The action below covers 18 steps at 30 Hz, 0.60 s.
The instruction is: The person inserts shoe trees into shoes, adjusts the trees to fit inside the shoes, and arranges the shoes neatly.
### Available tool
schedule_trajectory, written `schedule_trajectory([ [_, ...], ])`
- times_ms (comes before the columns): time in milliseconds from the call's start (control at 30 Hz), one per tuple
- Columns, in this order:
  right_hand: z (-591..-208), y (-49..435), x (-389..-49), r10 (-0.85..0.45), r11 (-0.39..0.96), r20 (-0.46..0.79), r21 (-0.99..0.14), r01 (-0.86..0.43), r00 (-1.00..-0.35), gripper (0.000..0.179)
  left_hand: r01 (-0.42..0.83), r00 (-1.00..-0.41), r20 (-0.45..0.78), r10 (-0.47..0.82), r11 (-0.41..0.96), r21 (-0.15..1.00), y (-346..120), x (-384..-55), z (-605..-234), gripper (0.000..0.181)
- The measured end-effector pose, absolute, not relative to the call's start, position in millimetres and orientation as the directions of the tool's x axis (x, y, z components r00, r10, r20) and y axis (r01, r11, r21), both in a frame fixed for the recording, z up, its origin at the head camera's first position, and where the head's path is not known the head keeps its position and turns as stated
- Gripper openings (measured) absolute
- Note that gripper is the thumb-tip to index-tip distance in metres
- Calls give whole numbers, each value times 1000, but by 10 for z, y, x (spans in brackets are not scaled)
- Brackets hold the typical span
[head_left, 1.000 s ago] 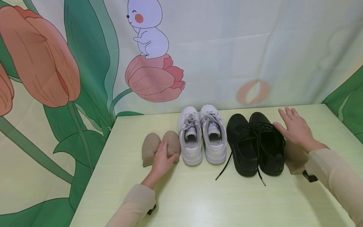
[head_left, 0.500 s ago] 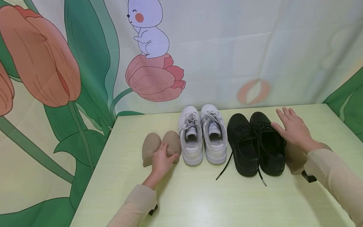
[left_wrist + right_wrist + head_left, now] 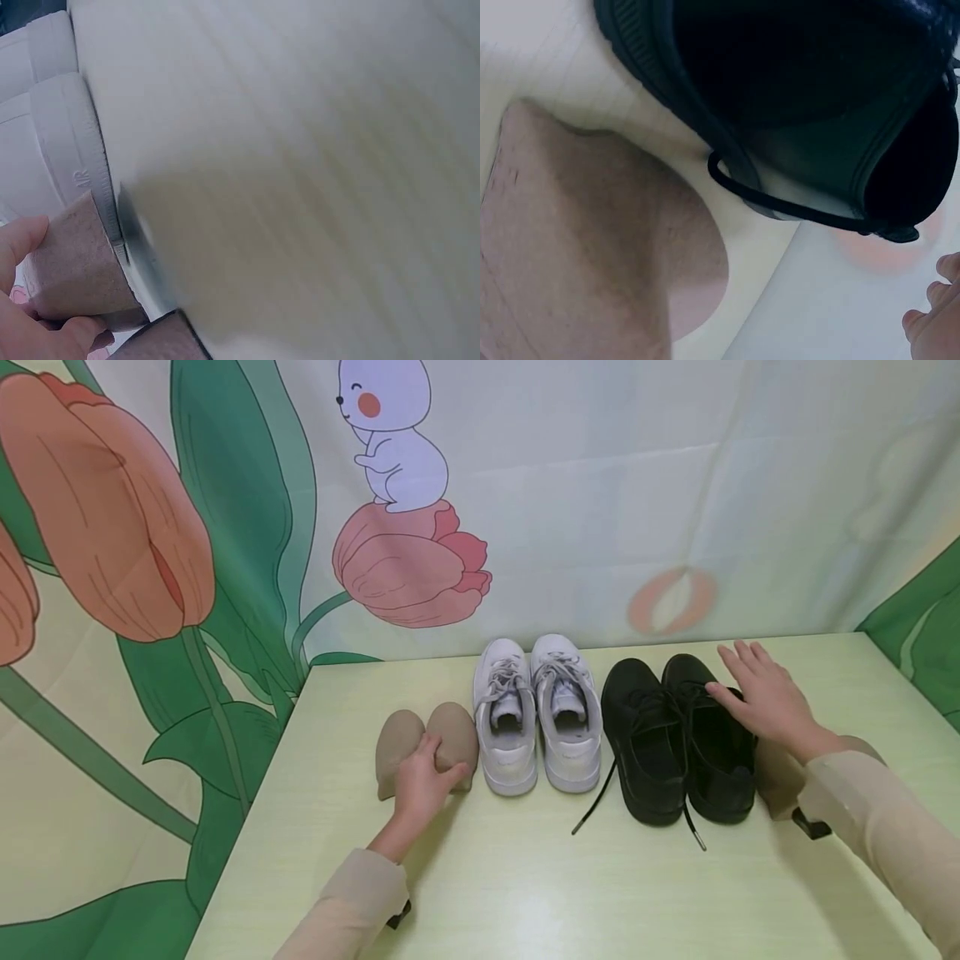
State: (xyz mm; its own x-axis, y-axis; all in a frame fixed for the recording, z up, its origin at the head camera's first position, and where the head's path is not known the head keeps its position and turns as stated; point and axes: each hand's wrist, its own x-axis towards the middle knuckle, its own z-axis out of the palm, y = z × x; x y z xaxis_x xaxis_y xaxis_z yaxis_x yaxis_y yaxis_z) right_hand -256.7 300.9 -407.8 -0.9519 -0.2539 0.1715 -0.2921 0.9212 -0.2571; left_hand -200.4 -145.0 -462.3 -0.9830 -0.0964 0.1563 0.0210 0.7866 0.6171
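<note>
My left hand [image 3: 418, 785] grips the right one of two beige, dome-fronted pieces with a straight back edge [image 3: 456, 735], its thumb on the near right part and its fingers over the inner side. The left beige piece [image 3: 397, 739] lies close beside it. In the left wrist view, fingers and thumb lie around a beige piece [image 3: 79, 262] next to a white heel. My right hand [image 3: 772, 697] has its fingers extended above the right black shoe [image 3: 720, 806], thumb over its laced edge. A similar beige piece [image 3: 592, 240], partly hidden by my right forearm, lies beside that shoe.
A pair of white sneakers [image 3: 508, 772] stands in the middle, toes toward the back. The left black shoe [image 3: 652, 810] has a loose lace trailing onto the pale table [image 3: 525, 877]. A printed cloth [image 3: 570, 527] hangs behind the table's back edge.
The right beige piece has shifted slightly back and left in my left hand's grip. My right hand has drifted a little left over the black shoe. The shoes stay put.
</note>
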Motion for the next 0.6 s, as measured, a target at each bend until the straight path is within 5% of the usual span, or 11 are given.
schedule_trajectory([
  [600,-4046,2846,-2551,-306,906,157,-255,-338,-939,66,30,-989,131,-75,749,661,-1559,-1994,-4294,62],
])
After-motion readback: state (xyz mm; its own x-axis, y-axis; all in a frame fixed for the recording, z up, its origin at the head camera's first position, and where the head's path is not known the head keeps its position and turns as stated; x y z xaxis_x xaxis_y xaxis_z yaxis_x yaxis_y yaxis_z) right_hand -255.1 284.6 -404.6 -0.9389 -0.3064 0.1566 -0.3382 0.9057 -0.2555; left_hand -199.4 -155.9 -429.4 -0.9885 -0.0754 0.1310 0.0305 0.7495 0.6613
